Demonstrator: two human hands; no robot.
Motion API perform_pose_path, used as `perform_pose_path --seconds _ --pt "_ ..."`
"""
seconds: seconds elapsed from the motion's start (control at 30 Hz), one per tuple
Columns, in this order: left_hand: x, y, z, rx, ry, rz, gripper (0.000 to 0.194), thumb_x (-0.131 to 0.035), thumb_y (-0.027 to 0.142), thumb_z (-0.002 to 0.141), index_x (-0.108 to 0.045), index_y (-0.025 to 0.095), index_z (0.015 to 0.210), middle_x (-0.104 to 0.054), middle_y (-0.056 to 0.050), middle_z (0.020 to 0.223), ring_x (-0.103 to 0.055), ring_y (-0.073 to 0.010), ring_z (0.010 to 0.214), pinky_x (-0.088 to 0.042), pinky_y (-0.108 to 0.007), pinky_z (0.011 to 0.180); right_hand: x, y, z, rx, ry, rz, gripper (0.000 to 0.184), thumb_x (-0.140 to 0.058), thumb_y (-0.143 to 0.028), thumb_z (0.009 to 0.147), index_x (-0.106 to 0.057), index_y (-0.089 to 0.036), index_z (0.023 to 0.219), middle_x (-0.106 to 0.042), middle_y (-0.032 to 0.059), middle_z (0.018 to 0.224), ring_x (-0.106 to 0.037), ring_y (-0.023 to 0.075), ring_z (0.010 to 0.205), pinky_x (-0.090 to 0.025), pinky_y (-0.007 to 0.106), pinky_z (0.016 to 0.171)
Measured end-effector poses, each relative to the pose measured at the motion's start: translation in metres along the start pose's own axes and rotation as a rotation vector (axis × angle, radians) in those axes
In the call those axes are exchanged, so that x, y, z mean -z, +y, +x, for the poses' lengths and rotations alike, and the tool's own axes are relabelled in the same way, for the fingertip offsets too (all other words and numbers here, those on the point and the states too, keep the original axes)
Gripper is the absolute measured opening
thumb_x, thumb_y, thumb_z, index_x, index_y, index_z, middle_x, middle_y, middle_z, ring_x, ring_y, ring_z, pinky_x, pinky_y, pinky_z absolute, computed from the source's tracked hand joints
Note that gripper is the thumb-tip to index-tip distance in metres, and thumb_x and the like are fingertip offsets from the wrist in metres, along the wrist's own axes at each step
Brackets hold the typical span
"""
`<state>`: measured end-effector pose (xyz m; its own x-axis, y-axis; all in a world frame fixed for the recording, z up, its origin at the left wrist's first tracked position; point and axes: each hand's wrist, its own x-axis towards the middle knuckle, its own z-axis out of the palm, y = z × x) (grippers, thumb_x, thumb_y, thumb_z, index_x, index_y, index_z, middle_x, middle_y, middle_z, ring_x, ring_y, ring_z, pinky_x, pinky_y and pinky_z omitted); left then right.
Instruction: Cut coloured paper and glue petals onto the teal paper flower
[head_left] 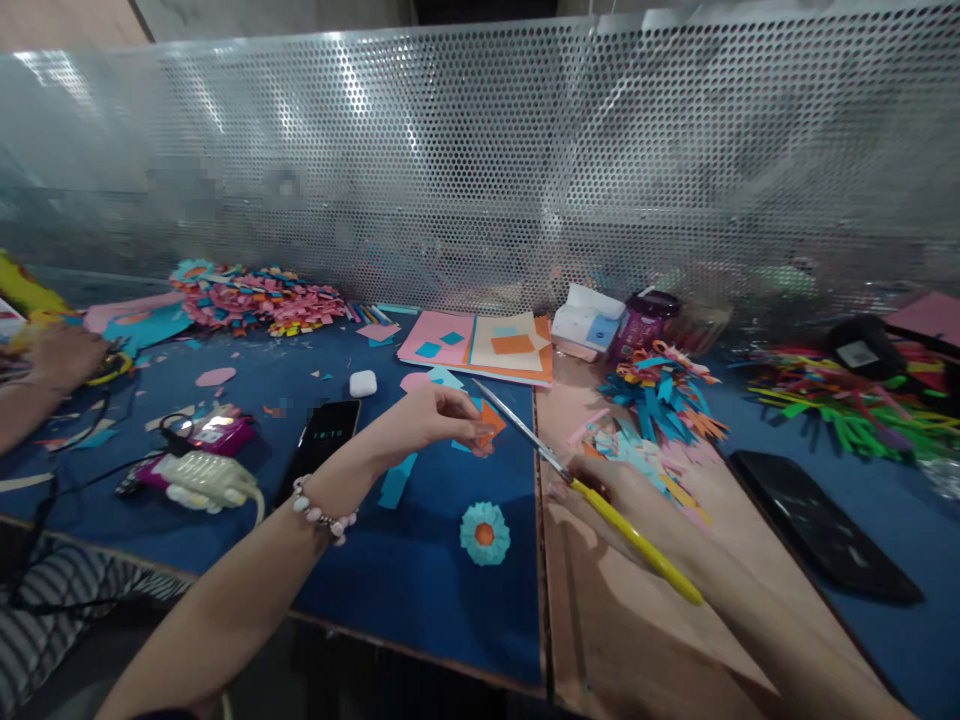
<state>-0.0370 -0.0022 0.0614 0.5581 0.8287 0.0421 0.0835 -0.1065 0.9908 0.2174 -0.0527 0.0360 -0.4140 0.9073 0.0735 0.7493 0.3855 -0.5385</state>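
My left hand [450,420], with a beaded bracelet [324,515] on its wrist, is over small pieces of orange paper [493,424] and blue paper. Its fingers are loosely curled with gaps between them, and I make out nothing held. My right hand [592,490] is closed around what look like scissors [637,540], seen edge-on, with long silver blades and a yellow handle. The blade tips point up and left toward my left hand. Below the hands a light-blue paper flower [484,534] with an orange centre lies on the blue tabletop [420,590].
Paper sheets [510,365] lie ahead, with a heap of paper flowers [262,298] at back left. A phone [319,440], earbud case [363,383] and glue gun [206,478] are left. Fringed strips [664,390] and a black phone [821,525] are right. Another person's hand [64,355] works at far left.
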Motion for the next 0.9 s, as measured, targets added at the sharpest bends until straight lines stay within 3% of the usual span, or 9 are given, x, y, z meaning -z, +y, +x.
perform_pose_path --seconds 0.27,0.47,0.67,0.9 --pt "0.000 0.002 -0.004 0.082 0.084 -0.017 0.016 -0.071 0.026 0.066 -0.060 0.014 0.067 -0.069 -0.007 0.076 -0.064 -0.0174 0.075 -0.050 -0.029 0.065 0.006 -0.006 0.001 0.055 -0.053 0.047 0.029 -0.046 -0.042 0.083 -0.051 -0.018 0.067 -0.050 -0.0018 0.060 -0.045 0.0112 0.054 -0.032 0.022 0.049" --pt "0.000 0.001 -0.004 0.045 0.080 -0.059 0.012 -0.070 0.019 0.065 -0.060 0.013 0.066 -0.066 -0.004 0.074 -0.062 -0.0125 0.070 -0.047 -0.026 0.068 0.004 -0.004 0.003 0.072 -0.101 0.010 0.034 -0.042 -0.045 0.084 -0.050 -0.018 0.066 -0.049 -0.0017 0.058 -0.045 0.0114 0.055 -0.032 0.022 0.050" --pt "0.002 0.002 -0.005 0.057 0.071 -0.074 0.011 -0.069 0.018 0.066 -0.060 0.014 0.064 -0.067 -0.005 0.075 -0.063 -0.0145 0.076 -0.044 -0.025 0.069 0.008 -0.012 0.001 0.036 -0.113 0.017 0.037 -0.039 -0.047 0.085 -0.047 -0.019 0.063 -0.047 -0.0019 0.056 -0.043 0.0109 0.053 -0.031 0.022 0.048" --pt "0.000 0.003 -0.004 0.040 0.072 -0.063 0.010 -0.070 0.019 0.065 -0.061 0.015 0.063 -0.068 -0.005 0.077 -0.063 -0.0158 0.077 -0.045 -0.028 0.073 0.006 -0.004 0.003 0.053 -0.129 0.024 0.033 -0.044 -0.045 0.083 -0.050 -0.018 0.065 -0.046 -0.0026 0.056 -0.043 0.0110 0.053 -0.031 0.023 0.048"
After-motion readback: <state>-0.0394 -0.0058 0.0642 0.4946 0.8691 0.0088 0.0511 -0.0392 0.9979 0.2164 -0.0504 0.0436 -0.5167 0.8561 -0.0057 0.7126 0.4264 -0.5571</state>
